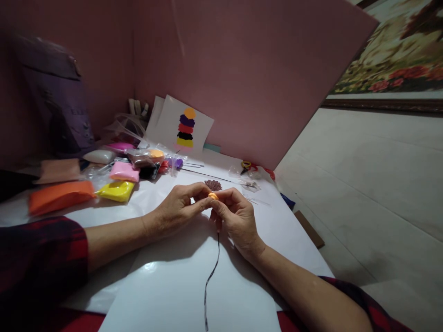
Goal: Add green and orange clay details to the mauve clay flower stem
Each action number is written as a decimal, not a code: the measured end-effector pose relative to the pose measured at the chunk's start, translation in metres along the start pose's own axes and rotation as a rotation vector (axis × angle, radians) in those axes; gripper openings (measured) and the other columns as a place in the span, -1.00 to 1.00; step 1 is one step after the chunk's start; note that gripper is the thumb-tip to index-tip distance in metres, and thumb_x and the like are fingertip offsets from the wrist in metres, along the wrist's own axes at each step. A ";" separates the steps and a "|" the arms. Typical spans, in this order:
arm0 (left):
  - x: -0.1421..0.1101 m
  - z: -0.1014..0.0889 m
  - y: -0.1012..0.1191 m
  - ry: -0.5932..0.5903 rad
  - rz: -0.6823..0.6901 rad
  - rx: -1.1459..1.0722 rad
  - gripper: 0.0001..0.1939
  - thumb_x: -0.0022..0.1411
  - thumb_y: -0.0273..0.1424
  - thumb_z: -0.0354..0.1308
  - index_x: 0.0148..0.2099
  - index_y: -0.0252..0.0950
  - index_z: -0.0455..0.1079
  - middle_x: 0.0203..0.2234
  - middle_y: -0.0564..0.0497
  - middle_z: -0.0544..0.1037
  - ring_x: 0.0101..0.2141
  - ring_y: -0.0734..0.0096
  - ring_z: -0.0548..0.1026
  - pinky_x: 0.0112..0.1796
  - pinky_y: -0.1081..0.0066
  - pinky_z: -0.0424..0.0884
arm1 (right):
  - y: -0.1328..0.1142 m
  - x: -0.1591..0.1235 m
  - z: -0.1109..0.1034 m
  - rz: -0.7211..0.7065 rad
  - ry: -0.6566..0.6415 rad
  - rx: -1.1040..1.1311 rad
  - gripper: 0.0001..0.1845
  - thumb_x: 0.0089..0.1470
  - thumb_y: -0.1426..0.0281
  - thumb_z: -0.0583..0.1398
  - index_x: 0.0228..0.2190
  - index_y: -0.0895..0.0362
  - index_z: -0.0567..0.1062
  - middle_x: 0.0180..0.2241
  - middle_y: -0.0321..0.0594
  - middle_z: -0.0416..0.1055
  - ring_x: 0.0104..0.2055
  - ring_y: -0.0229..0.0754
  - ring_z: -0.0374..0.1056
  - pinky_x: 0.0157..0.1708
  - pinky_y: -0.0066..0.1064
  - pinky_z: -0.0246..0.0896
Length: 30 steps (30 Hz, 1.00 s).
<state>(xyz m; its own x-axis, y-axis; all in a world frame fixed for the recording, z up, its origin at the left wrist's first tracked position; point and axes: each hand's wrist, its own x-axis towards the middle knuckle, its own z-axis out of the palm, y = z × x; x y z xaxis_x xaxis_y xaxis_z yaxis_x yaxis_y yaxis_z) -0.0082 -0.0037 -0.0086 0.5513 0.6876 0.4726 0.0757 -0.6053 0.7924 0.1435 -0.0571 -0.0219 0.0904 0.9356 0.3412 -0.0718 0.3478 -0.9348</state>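
A small lump of light-orange modelling clay (213, 196) is pinched between the fingertips of both hands, above the white sheet. My left hand (175, 203) holds it from the left with thumb and forefinger. From the right, my right hand (238, 216) closes thumb and forefinger on the same lump. A thin dark wire stem (207, 288) hangs from beneath the right fingers and curves down over the sheet. Its upper end is hidden by those fingers. Just behind the fingertips lies a brown, many-petalled piece (213, 185).
Packets of coloured clay, among them an orange packet (60, 198) and a yellow packet (116, 190), crowd the left. A card with colour patches (204, 122) leans on the pink wall. Scissors (246, 165) and thin wires (214, 175) lie toward the back. A purple bag (57, 101) stands far left.
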 end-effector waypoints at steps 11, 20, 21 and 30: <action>-0.002 0.000 0.001 0.004 -0.008 0.020 -0.78 0.30 -0.31 0.09 -0.32 -0.32 0.45 -0.58 0.15 0.43 -0.51 0.55 0.35 -0.43 0.53 0.25 | -0.006 0.001 0.000 0.031 0.019 0.005 -0.83 0.04 0.31 0.31 -0.41 0.16 0.48 -0.58 -0.36 0.45 -0.71 -0.42 0.25 -0.78 -0.61 0.13; 0.000 0.002 -0.003 0.025 0.079 0.087 -0.78 0.29 -0.36 0.08 -0.36 -0.34 0.45 -0.57 0.13 0.47 -0.55 0.58 0.32 -0.50 0.55 0.22 | -0.007 -0.001 0.000 0.051 0.019 -0.043 -0.82 0.08 0.29 0.28 -0.40 0.16 0.46 -0.72 -0.42 0.38 -0.77 -0.42 0.18 -0.79 -0.61 0.08; 0.000 0.002 -0.002 0.027 0.081 0.090 -0.79 0.30 -0.37 0.08 -0.35 -0.34 0.45 -0.57 0.12 0.48 -0.55 0.58 0.33 -0.50 0.55 0.22 | -0.007 -0.001 0.001 0.051 0.020 -0.045 -0.82 0.08 0.30 0.28 -0.40 0.16 0.45 -0.72 -0.43 0.38 -0.78 -0.42 0.18 -0.79 -0.61 0.07; 0.001 0.001 -0.001 0.027 0.032 0.079 -0.77 0.31 -0.34 0.06 -0.33 -0.33 0.46 -0.55 0.10 0.51 -0.51 0.53 0.40 -0.44 0.52 0.29 | -0.004 0.000 0.000 0.077 0.015 -0.010 -0.78 0.10 0.24 0.26 -0.37 0.15 0.42 -0.65 -0.39 0.43 -0.78 -0.41 0.21 -0.83 -0.63 0.08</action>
<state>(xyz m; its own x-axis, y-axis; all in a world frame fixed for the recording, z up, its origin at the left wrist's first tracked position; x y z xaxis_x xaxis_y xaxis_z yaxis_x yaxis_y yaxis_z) -0.0068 -0.0032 -0.0096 0.5320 0.6773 0.5082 0.1243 -0.6561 0.7443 0.1440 -0.0586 -0.0177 0.0998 0.9585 0.2669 -0.0696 0.2743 -0.9591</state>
